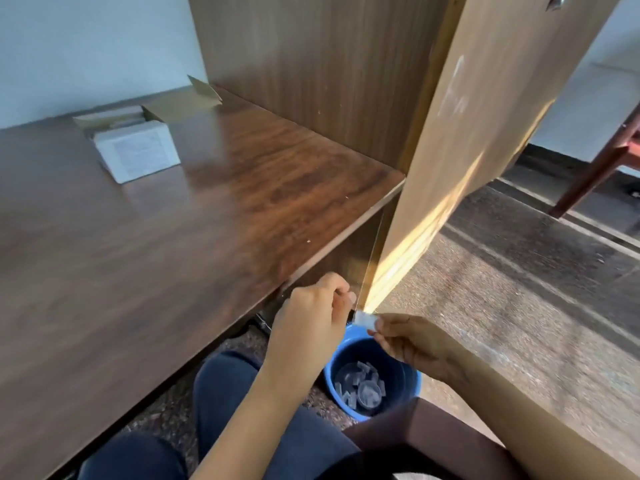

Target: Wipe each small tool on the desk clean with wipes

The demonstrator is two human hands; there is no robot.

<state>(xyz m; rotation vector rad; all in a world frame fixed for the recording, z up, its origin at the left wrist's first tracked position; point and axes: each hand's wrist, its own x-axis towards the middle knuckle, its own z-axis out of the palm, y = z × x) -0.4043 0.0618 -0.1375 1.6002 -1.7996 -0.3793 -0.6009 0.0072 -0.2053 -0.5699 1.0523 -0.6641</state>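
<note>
My left hand [311,320] is curled below the desk's front edge and grips the lower end of a very thin, long metal tool [372,254] that slants up to the right. My right hand [412,344] pinches a small white wipe [365,320] between thumb and fingers. The wipe sits at the base of the tool, right beside my left fingertips. Both hands hover above a blue bucket [408,386]. The tool's lower tip is hidden by the wipe and my fingers.
The bucket stands on the floor and holds several used wipes and wrappers [360,386]. An open white box [138,152] with cardboard flaps sits far left on the brown wooden desk [207,220]. A wooden side panel [467,150] rises on the right, and my knees are below.
</note>
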